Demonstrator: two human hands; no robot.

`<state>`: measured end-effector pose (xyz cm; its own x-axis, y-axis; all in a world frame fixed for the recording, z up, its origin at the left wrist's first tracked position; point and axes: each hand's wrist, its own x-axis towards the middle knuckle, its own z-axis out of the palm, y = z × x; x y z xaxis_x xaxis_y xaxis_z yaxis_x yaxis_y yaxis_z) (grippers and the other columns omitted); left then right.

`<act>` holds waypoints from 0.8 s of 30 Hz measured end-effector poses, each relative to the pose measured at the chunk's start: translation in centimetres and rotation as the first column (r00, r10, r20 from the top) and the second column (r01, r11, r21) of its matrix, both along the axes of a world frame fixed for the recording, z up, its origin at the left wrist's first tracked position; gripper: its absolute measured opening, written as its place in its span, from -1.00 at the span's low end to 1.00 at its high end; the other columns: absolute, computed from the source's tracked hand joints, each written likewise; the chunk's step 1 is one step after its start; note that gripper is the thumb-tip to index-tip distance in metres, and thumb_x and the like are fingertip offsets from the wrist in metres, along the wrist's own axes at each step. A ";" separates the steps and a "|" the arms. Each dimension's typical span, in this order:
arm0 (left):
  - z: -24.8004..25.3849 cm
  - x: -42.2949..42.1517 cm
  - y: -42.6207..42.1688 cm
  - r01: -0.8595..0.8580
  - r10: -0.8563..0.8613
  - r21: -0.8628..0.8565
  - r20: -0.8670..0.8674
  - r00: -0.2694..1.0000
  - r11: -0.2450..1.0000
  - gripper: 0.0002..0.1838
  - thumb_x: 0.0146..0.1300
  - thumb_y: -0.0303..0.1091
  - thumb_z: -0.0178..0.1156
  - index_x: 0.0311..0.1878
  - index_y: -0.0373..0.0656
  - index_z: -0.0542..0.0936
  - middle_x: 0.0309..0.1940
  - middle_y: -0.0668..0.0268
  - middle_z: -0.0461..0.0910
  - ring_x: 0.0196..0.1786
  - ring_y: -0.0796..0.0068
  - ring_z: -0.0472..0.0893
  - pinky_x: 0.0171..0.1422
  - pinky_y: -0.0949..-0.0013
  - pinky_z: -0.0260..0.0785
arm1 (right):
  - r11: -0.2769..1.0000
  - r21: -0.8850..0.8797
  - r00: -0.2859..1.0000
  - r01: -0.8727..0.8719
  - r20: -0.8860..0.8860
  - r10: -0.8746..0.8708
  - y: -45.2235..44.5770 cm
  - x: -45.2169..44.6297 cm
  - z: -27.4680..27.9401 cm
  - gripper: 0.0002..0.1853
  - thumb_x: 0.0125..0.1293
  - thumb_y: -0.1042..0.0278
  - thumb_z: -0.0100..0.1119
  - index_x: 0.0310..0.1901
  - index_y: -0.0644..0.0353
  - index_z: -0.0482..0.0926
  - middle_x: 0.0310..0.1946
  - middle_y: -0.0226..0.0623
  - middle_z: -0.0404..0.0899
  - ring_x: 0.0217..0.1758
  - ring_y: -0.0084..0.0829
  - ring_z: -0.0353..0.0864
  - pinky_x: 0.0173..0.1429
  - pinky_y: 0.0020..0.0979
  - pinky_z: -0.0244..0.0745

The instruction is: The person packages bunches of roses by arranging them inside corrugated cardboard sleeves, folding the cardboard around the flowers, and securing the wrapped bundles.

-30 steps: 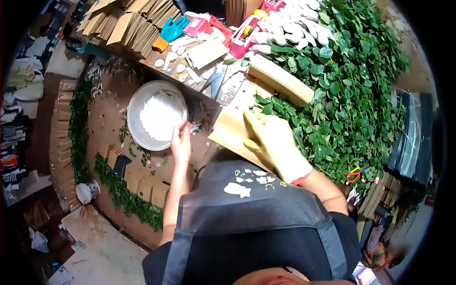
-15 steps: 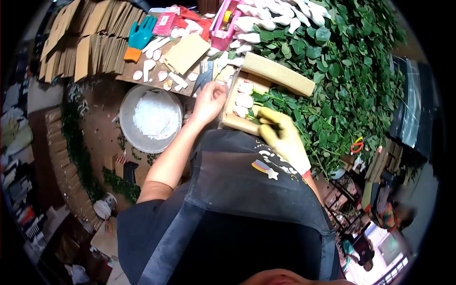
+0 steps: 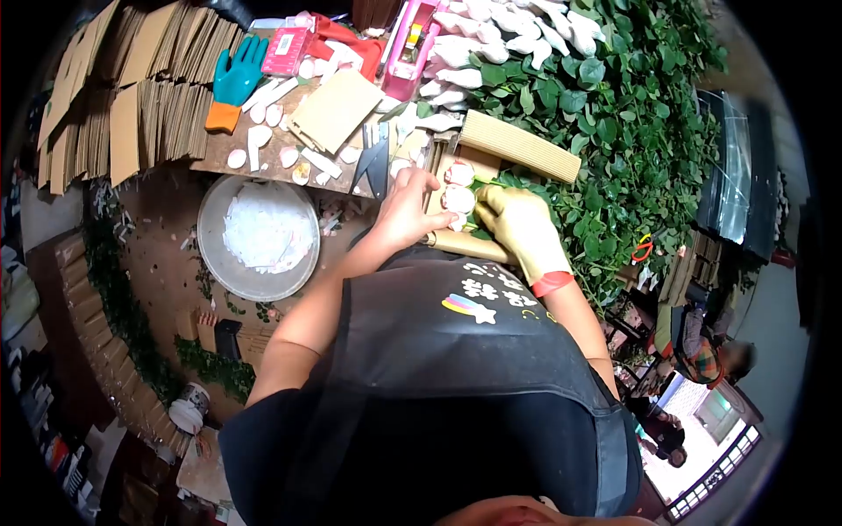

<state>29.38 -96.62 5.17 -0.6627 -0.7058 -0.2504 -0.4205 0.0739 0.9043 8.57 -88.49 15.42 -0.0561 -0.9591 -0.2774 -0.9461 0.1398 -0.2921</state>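
Left hand (image 3: 405,210): bare, fingers bent, thumb apart beside the roses (image 3: 458,199); cannot tell its grip.
Right hand (image 3: 519,226): gloved, fingers curled; hold unclear.
Roses: 3 heads on cardboard (image 3: 522,147), between both hands.

Arms (image 3: 303,326) reach forward, left hand (image 3: 406,209) with thumb spread, right hand (image 3: 519,226) curled inward nearby
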 end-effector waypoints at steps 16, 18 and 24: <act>2.7 -3.7 -1.2 0.094 -0.028 -0.475 0.144 0.989 0.875 -0.30 0.04 -0.18 0.60 0.30 -0.02 0.62 0.21 -0.02 0.43 0.30 -0.03 0.37 0.43 0.03 0.25 | 0.983 -0.067 0.985 0.172 -0.011 -0.173 0.3 -1.7 -1.1 -0.82 0.29 0.29 0.25 -0.15 0.06 0.78 -0.29 -0.12 0.78 -0.13 -0.06 0.81 0.02 -0.09 0.66; 3.2 -4.0 -1.6 0.191 -0.161 -0.487 0.102 0.982 0.852 -0.43 0.10 -0.23 0.55 0.23 -0.05 0.68 0.17 0.10 0.55 0.26 0.04 0.41 0.39 0.06 0.26 | 0.985 0.008 0.982 0.173 -0.081 -0.172 0.2 -2.3 -1.2 -0.81 0.27 0.32 0.23 -0.16 0.06 0.79 -0.24 -0.12 0.80 -0.09 -0.07 0.82 0.06 -0.11 0.67; 3.4 -5.3 -2.3 0.213 -0.243 -0.428 -0.016 0.970 0.878 -0.73 0.20 -0.36 0.47 -0.04 -0.15 0.73 -0.13 0.21 0.70 -0.23 0.25 0.63 -0.06 0.23 0.49 | 0.995 -0.008 0.984 0.096 0.150 -0.094 1.7 -3.3 -1.8 -0.75 0.35 0.13 0.27 -0.14 0.09 0.78 -0.30 -0.05 0.79 -0.21 -0.02 0.81 -0.05 -0.04 0.67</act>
